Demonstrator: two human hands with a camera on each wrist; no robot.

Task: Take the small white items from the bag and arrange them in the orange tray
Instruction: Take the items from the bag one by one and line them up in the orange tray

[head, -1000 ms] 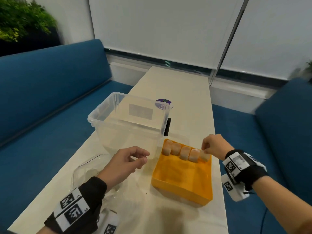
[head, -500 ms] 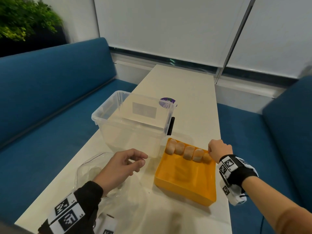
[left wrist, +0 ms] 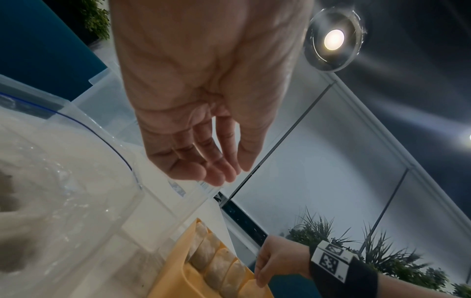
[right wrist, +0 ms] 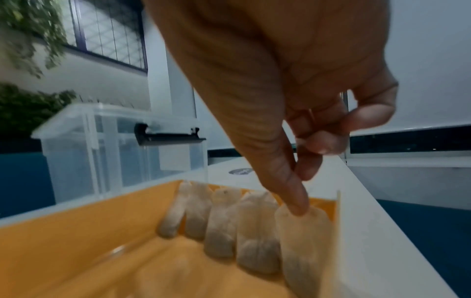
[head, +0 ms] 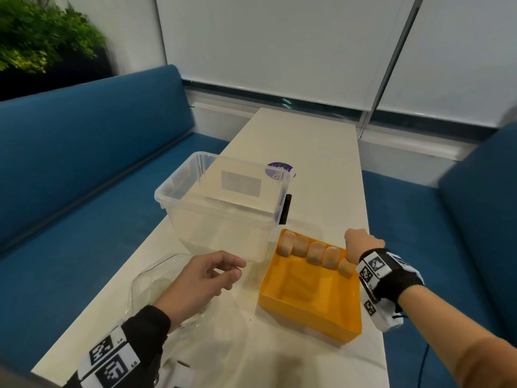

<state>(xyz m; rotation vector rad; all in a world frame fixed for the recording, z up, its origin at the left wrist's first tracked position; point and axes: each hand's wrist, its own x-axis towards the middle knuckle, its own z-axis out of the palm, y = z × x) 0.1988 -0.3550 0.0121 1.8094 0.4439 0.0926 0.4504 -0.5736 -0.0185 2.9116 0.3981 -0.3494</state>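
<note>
Your left hand [head: 200,278] hovers over the clear bag [head: 156,278], fingers loosely curled, holding nothing. Farther on, your right hand [right wrist: 293,113] pinches the fifth sachet [right wrist: 303,240] at the end of the row leaning on the orange tray [head: 305,312]'s far wall. Releasing carelessly could topple it forward.

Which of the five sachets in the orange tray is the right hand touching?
The sachet at the row's right end, by the orange tray corner; the right hand has its thumb on the top edge.
</note>
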